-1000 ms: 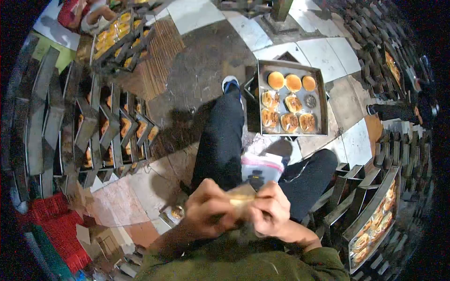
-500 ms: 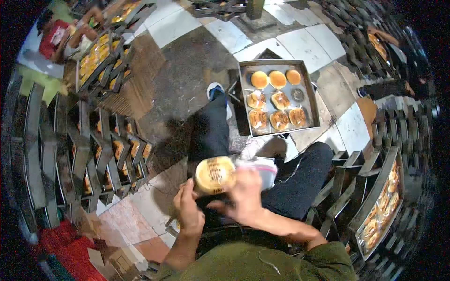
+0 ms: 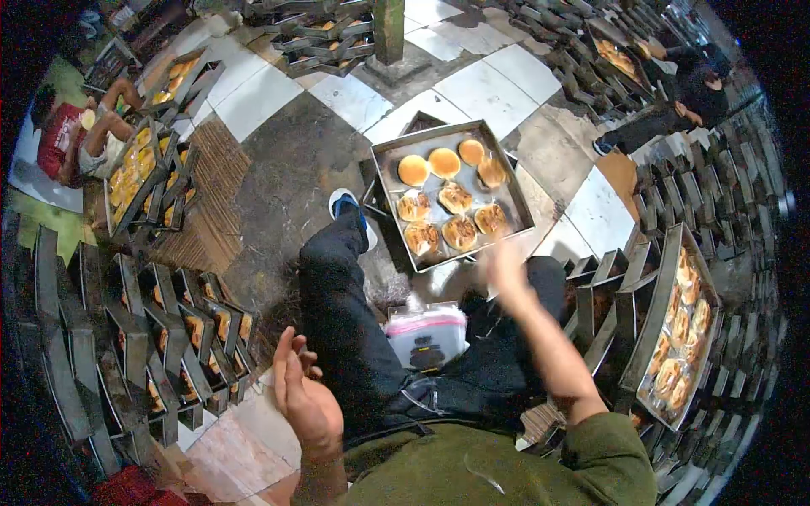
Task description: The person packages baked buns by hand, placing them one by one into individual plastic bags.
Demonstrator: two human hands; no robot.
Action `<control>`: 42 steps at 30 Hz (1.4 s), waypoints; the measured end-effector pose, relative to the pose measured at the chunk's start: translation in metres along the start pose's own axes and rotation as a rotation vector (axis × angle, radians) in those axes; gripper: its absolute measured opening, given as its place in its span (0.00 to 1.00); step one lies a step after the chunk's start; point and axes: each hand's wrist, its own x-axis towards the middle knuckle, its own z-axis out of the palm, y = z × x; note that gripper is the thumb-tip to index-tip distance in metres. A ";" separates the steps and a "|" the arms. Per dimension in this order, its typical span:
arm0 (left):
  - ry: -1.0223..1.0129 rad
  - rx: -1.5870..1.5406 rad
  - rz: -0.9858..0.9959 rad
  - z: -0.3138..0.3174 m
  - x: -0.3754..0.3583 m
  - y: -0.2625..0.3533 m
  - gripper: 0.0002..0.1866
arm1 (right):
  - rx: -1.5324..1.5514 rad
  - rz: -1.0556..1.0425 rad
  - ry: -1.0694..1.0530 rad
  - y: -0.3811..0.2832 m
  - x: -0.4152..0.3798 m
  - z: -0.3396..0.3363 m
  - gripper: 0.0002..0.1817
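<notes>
My left hand [image 3: 308, 401] is raised above my left thigh, fingers apart, holding nothing. My right hand [image 3: 508, 274] is smeared by motion near the front right edge of the square metal tray [image 3: 521, 228]; its fingers cannot be made out. Three plain golden buns [image 3: 444, 163] sit in the tray's back row. Several plastic-wrapped buns [image 3: 460, 232] fill the rows in front, and one slightly blurred bun [image 3: 491, 174] is at the right side. Between my thighs lies a stack of clear plastic bags [image 3: 428, 337] with a pink strip and dark print.
Stacked metal trays [image 3: 181, 316] with buns stand at my left. At my right, a tilted tray [image 3: 675, 337] of wrapped buns rests on more stacks. A person in red [image 3: 63, 139] sits at far left beside bun trays; another in dark clothing [image 3: 696, 93] is at far right.
The wrapped bun has left my hands, and one now occupies the formerly bare dark spot in the tray. My right hand moved out towards the tray; my left drew back. The camera view shifted.
</notes>
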 end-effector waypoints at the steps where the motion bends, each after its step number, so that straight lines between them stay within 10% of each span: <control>1: -0.038 0.033 0.018 0.003 -0.002 -0.002 0.19 | 0.038 -0.257 -0.163 -0.024 -0.033 0.014 0.07; 2: -0.041 0.035 0.017 0.008 -0.003 -0.005 0.19 | 0.078 -0.516 -0.322 -0.043 -0.061 0.026 0.07; 4: -0.162 0.030 -0.018 0.018 -0.006 -0.014 0.18 | -0.124 -0.816 0.027 -0.065 -0.109 0.043 0.10; 8: -0.293 0.015 -0.057 0.029 -0.011 -0.029 0.15 | -0.165 -0.998 -0.109 -0.057 -0.127 0.056 0.14; 12: -0.275 0.093 0.028 0.024 0.005 -0.053 0.14 | 0.086 -0.746 -0.281 -0.071 -0.131 0.042 0.13; 14: -0.352 0.294 -0.008 0.024 0.016 -0.061 0.17 | 0.061 -0.238 -0.644 -0.089 -0.112 0.020 0.12; 18: -0.794 0.610 0.098 0.007 0.046 -0.126 0.37 | -0.147 -0.792 -0.298 -0.076 -0.098 0.030 0.13; 20: -0.781 0.775 0.324 0.010 0.046 -0.138 0.53 | -0.123 -0.745 -0.065 -0.084 -0.070 0.024 0.11; 22: -0.849 0.552 -0.091 0.016 0.053 -0.143 0.50 | 0.151 -0.644 -0.327 -0.085 -0.033 0.012 0.09; 27: -0.995 0.825 -0.131 0.000 0.078 -0.154 0.28 | 0.080 -0.779 -0.519 -0.065 -0.055 0.027 0.17; 33: -0.696 0.303 -0.478 0.013 0.077 -0.134 0.22 | 0.055 -0.738 -0.593 -0.055 -0.076 0.039 0.10; 36: -0.865 0.183 -0.129 0.015 0.074 -0.134 0.24 | 0.010 -0.992 -0.401 -0.058 -0.080 0.027 0.08; 38: -1.037 0.278 -0.235 0.020 0.063 -0.127 0.29 | 0.000 -1.010 -0.335 -0.062 -0.075 0.021 0.08; 40: -1.096 0.397 -0.322 0.020 0.059 -0.129 0.25 | 0.457 -0.203 -0.259 -0.069 -0.054 0.015 0.04; 42: -1.148 0.513 -0.423 0.019 0.061 -0.129 0.22 | 0.340 -0.413 -0.035 -0.069 -0.010 -0.016 0.03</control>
